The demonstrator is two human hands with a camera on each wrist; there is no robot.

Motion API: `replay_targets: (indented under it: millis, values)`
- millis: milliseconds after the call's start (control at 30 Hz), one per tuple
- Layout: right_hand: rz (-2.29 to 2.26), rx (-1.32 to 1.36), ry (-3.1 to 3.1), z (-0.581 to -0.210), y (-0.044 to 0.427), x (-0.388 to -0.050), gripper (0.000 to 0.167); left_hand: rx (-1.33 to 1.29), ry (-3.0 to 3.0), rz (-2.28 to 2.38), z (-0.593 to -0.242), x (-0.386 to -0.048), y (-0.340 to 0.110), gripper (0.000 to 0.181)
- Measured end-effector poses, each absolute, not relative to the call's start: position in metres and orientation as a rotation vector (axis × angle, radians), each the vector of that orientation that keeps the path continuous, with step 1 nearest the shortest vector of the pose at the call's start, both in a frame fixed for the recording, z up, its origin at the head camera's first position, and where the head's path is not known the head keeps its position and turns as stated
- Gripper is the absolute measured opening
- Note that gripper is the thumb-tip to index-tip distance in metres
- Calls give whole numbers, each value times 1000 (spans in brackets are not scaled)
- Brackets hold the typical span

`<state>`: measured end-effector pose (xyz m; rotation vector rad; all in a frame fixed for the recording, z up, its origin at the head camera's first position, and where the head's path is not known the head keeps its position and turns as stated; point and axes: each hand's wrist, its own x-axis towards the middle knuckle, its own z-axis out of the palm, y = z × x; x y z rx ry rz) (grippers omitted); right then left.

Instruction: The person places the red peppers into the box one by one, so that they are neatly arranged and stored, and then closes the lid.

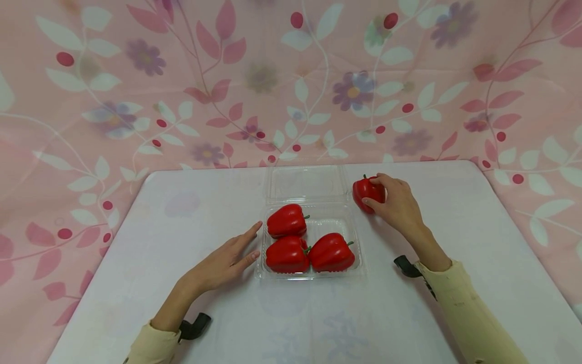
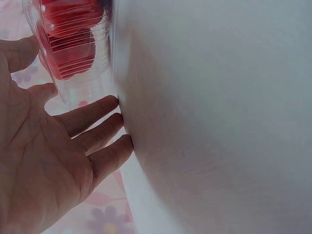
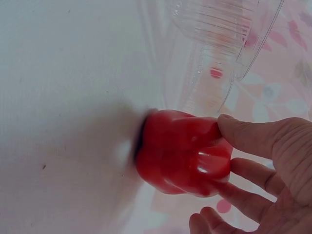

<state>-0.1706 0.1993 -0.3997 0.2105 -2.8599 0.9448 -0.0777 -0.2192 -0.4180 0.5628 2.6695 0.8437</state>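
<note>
A clear plastic container (image 1: 311, 276) with its lid folded back holds three red bell peppers: one at back left (image 1: 286, 221), one at front left (image 1: 287, 254) and one at front right (image 1: 332, 252). Its back right part holds no pepper. Right of the lid, my right hand (image 1: 400, 205) grips a fourth red pepper (image 3: 180, 151) between thumb and fingers, at the table surface. My left hand (image 1: 223, 263) lies beside the container's left edge, fingers extended; in the left wrist view, the fingertips of that hand (image 2: 63, 141) meet the white surface.
The open lid (image 1: 305, 184) lies flat behind the container. A white cloth (image 1: 218, 197) covers the table, and a pink floral curtain (image 1: 273, 101) hangs behind it. Dark camera mounts show at the left wrist (image 1: 195, 326) and right wrist (image 1: 406, 266).
</note>
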Motion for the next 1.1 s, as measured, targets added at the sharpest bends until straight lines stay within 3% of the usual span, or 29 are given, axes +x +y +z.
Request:
replay_targets:
  millis: [833,1100]
  values:
    - [882,194,-2880,-398,202,-169,69,553,2672,838,-416,-77,-219,71]
    - [803,153,-2890,-398,204,-167,66,556,2668,842,-417,-77,-219,71]
